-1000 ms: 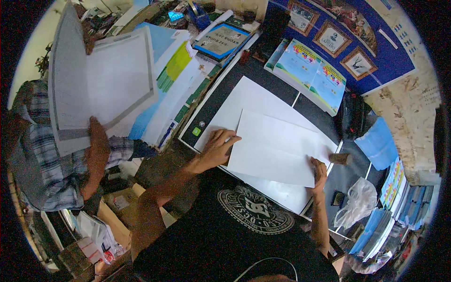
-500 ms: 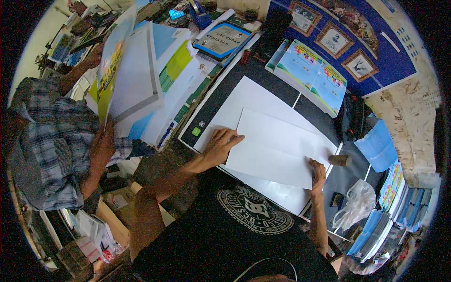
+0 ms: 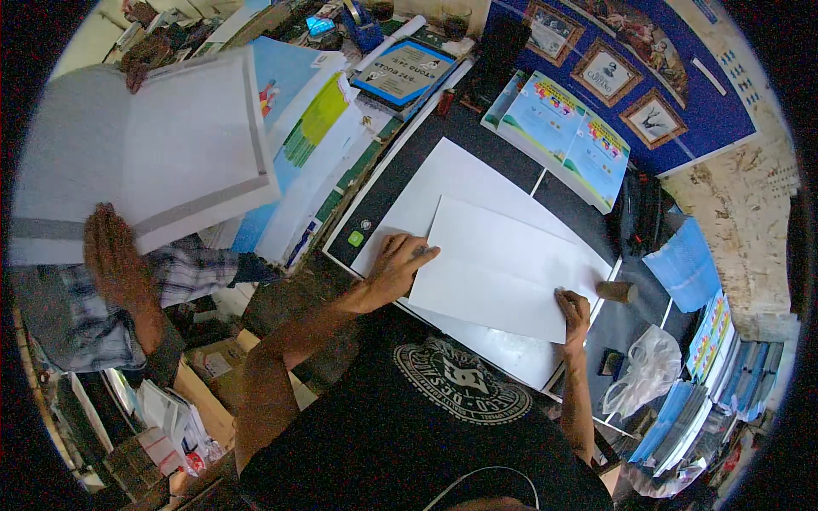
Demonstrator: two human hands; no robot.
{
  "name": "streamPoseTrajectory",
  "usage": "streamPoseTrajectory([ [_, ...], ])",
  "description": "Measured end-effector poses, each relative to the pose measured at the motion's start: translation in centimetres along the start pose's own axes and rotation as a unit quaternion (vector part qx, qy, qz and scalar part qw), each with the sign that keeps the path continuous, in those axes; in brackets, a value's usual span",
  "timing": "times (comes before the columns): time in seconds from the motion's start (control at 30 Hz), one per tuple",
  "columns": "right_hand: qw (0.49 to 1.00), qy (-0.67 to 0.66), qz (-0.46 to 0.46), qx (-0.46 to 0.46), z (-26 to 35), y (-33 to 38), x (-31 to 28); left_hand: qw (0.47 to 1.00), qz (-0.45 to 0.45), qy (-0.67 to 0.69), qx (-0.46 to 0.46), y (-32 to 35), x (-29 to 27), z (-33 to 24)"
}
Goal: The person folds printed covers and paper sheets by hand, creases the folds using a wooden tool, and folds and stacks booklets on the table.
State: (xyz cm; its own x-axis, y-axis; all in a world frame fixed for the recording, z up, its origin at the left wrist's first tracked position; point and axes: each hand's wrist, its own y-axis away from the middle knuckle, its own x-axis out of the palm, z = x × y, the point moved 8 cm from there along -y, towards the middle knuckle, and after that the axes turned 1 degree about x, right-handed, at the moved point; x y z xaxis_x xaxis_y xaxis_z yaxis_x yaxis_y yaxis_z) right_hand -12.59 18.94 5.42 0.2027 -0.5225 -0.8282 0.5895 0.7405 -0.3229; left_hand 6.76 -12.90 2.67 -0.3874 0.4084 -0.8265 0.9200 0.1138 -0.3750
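Observation:
A folded-looking white sheet of paper (image 3: pixel 494 272) lies in front of me, with a faint crease across it. My left hand (image 3: pixel 397 268) is closed at its left edge, thumb and forefinger pinching the border. At the near right corner my right hand (image 3: pixel 574 317) is closed on the same paper, fingers curled over the edge. Beneath it rests a larger white sheet (image 3: pixel 460 170) on the black table (image 3: pixel 507 145). Just beyond my right hand, a short brown cylinder (image 3: pixel 616 292) lies on its side.
Blue printed booklets (image 3: pixel 541 119) sit at the table's far side. A crumpled plastic bag (image 3: pixel 648 370) and booklet stacks (image 3: pixel 673 422) are at the right. To the left, a co-worker's hand (image 3: pixel 119 255) holds a large pale sheet (image 3: pixel 187 136) beside a pile of printed sheets (image 3: pixel 294 183).
The co-worker's large sheets have swung left and opened out flat, away from the pile. My hands and the white paper have hardly moved.

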Motion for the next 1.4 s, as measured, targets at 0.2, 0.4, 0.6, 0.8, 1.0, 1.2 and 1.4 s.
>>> streamPoseTrajectory([
  [0.2,1.000,-0.014,-0.001,0.005,-0.3,0.2,0.2,1.000,-0.015,-0.006,-0.010,0.0,-0.6,-0.2],
  [0.4,1.000,-0.009,-0.001,-0.006,-0.2,0.1,0.1,1.000,-0.010,-0.016,-0.012,-0.2,-0.9,-0.4],
  [0.6,0.999,-0.007,0.019,0.037,-1.3,0.4,0.7,1.000,0.009,-0.020,-0.019,-0.1,-0.2,0.0],
  [0.8,0.995,-0.055,0.008,0.078,-3.2,1.4,1.4,0.998,0.050,-0.013,-0.025,-0.9,-0.3,-0.6],
  [1.0,0.990,-0.103,0.006,0.091,-3.3,1.5,1.2,0.998,0.055,-0.014,-0.008,-0.8,0.5,-0.3],
  [1.2,0.994,-0.082,0.009,0.069,-2.0,0.6,1.0,0.999,0.050,-0.013,-0.003,-1.6,0.1,0.3],
  [1.4,0.970,-0.206,-0.039,0.121,-9.6,2.9,4.9,0.998,0.025,-0.052,-0.007,-0.7,0.2,0.4],
])
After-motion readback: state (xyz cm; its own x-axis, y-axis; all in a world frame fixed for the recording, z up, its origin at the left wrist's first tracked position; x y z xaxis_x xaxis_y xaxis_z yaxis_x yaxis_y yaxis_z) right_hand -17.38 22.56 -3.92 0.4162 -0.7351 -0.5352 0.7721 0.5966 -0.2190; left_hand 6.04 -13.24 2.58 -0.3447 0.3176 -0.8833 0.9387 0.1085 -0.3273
